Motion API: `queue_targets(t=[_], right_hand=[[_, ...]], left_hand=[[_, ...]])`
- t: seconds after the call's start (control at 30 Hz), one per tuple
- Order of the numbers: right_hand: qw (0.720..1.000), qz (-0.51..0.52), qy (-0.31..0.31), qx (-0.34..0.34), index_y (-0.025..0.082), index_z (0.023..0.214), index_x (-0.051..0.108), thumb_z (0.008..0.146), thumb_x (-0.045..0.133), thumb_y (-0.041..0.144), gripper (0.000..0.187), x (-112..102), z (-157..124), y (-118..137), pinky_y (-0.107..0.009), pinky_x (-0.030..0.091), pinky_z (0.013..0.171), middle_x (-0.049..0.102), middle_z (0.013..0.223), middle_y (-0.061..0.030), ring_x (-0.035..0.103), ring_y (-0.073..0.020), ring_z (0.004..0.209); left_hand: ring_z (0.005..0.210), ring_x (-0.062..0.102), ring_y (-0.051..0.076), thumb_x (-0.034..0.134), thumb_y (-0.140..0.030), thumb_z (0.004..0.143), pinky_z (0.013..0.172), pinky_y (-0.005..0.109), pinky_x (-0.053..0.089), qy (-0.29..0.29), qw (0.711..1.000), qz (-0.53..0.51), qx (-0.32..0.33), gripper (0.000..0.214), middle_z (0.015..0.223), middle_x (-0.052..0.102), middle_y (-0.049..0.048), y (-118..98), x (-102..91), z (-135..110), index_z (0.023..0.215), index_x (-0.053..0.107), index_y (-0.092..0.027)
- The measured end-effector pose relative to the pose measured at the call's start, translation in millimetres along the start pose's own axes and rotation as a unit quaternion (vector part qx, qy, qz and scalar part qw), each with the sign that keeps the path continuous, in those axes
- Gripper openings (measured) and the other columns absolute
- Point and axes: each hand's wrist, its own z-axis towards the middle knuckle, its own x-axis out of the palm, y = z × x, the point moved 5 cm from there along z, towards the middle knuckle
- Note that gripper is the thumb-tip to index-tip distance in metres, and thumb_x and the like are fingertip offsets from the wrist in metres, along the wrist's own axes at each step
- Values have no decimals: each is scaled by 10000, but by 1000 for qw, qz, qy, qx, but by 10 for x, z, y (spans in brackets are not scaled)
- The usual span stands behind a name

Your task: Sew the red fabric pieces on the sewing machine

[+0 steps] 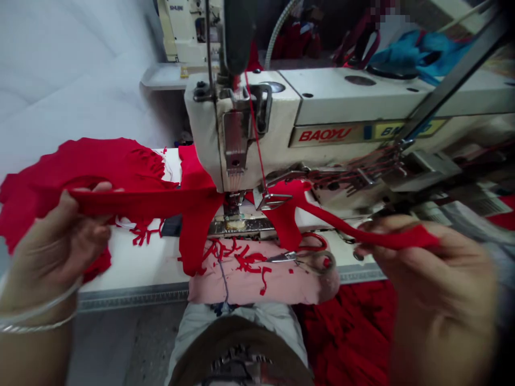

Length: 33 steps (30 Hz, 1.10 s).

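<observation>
A long strip of red knit fabric (140, 201) stretches across the front of a white BAOYU sewing machine (322, 107), passing just below its needle area. My left hand (52, 241) pinches the fabric at the left, where a ragged, fringed piece hangs from it. My right hand (434, 284) grips the narrow end of the red strip (402, 239) at the right. Steel scissors with red handles (306, 257) lie on a pink cloth (241, 284) over my lap, among red fabric scraps (245, 261). Neither hand touches the scissors.
The white machine table (137, 284) runs beneath the fabric. A second sewing machine (181, 32) stands at the back left, and blue cloth (422, 51) lies at the back right. A heap of red fabric (346, 332) sits low on the right. A metal bar (450, 75) crosses the upper right.
</observation>
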Motion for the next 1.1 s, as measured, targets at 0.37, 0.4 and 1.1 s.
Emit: queue_targets(t=[0.37, 0.4, 1.1], right_hand=[[899, -325, 71, -286, 72, 1120, 654, 924, 455, 101, 280, 1589, 31, -130, -402, 541, 979, 663, 1137, -158, 599, -241, 1100], [899, -331, 71, -277, 69, 1167, 636, 921, 457, 102, 307, 1563, 10, -151, -420, 534, 997, 654, 1170, -163, 592, -246, 1123], [839, -427, 96, -325, 11, 1184, 654, 898, 505, 105, 336, 1659, -86, -49, -421, 556, 887, 652, 1222, -165, 543, -303, 1143]], left_hand=[[1181, 594, 255, 408, -137, 984, 904, 374, 586, 74, 791, 349, 497, 298, 1228, 646, 163, -585, 1618, -314, 1145, 653, -86], [1175, 585, 262, 417, -128, 975, 857, 359, 597, 75, 772, 401, 487, 302, 1239, 634, 168, -550, 1637, -342, 1177, 636, -78], [1215, 534, 247, 352, -149, 992, 923, 365, 550, 135, 798, 457, 370, 441, 1394, 545, 141, -447, 1679, -467, 1419, 450, -93]])
